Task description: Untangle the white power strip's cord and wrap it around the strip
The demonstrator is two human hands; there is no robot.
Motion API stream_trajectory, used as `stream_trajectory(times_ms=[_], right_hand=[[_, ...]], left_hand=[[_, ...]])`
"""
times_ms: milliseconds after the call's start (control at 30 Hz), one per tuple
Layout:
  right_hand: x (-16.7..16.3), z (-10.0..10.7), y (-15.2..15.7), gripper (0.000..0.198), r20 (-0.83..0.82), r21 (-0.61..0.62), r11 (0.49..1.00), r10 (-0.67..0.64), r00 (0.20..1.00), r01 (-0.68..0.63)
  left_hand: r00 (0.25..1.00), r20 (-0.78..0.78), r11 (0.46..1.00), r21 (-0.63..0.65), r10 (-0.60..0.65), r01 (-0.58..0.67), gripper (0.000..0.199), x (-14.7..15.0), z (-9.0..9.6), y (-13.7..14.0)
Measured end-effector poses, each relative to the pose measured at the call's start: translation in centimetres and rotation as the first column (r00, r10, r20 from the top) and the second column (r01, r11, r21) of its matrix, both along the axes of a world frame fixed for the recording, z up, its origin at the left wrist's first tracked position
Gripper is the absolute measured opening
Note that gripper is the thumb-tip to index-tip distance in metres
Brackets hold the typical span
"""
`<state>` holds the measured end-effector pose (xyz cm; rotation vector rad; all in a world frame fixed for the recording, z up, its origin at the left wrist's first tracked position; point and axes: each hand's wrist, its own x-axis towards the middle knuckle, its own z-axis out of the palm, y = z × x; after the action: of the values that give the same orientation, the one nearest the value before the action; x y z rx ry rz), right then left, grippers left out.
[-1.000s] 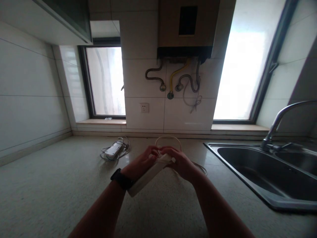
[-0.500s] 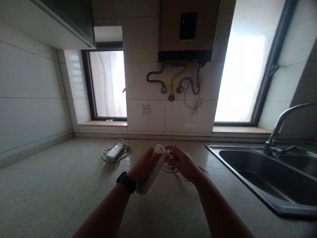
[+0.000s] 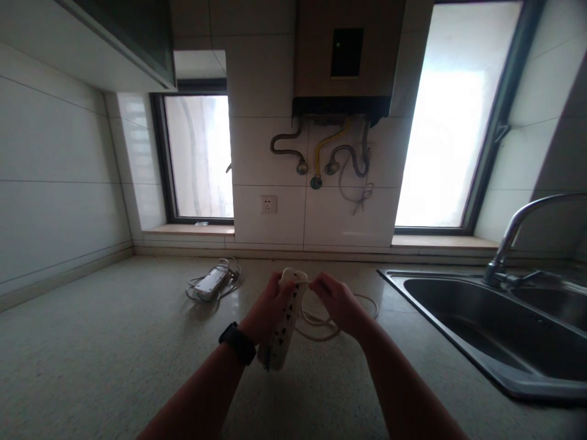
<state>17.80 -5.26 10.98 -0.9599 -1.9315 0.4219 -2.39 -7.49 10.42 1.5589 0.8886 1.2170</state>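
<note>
A long white power strip [image 3: 285, 327] is tilted above the countertop, its row of sockets facing up toward me. My left hand [image 3: 271, 308] is closed around its left side, thumb lying over the top near the far end. Just right of that end, my right hand [image 3: 337, 302] pinches the strip's white cord [image 3: 316, 339], which crosses the far end of the strip. The rest of the cord lies in loose loops on the counter under my right hand. A black watch [image 3: 237, 343] sits on my left wrist.
Another white power strip [image 3: 211, 282] with its cord coiled around it lies at the back left of the speckled countertop [image 3: 137, 342]. A steel sink [image 3: 458, 318] with a faucet [image 3: 509, 238] is on the right. The wall socket [image 3: 268, 204] is straight ahead.
The power strip has turned so that its socket face shows more. My right hand has closed into a pinch on the cord and moved slightly right of the strip.
</note>
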Motion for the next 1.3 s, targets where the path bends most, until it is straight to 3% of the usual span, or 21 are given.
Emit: stream_trajectory(times_ms=[267, 567, 867, 1033, 1167, 1300], right_hand=[[1.1, 0.4, 0.1, 0.034, 0.0, -0.172, 0.979, 0.112, 0.994, -0.11], [2.3, 2.1, -1.3, 0.034, 0.16, -0.102, 0.995, 0.023, 0.987, -0.007], [2.1, 0.7, -0.3, 0.047, 0.039, -0.293, 0.93, 0.243, 0.969, -0.221], [3.0, 1.4, -0.8, 0.052, 0.049, -0.313, 0.891, 0.361, 0.931, -0.329], [3.5, 2.0, -1.2, 0.055, 0.004, -0.351, 0.813, 0.498, 0.867, -0.465], [3.8, 1.8, -1.0, 0.052, -0.05, -0.371, 0.747, 0.577, 0.815, -0.552]], left_hand=[[0.991, 0.098, 0.996, 0.002, 0.088, -0.088, 0.047, 0.2, 0.2, 0.0], [0.983, -0.049, 0.972, 0.161, 0.179, -0.169, 0.045, 0.0, -0.1, 0.1], [0.972, -0.076, 0.957, 0.207, 0.221, -0.201, 0.04, 0.1, 0.2, -0.5], [0.997, -0.045, 0.977, 0.207, 0.067, -0.056, 0.034, 0.3, 0.8, -1.2], [0.976, 0.056, 0.978, 0.005, -0.208, 0.208, 0.043, 0.6, 1.0, -2.1], [0.943, 0.119, 0.943, -0.082, -0.312, 0.323, 0.051, 0.9, 0.7, -2.5]])
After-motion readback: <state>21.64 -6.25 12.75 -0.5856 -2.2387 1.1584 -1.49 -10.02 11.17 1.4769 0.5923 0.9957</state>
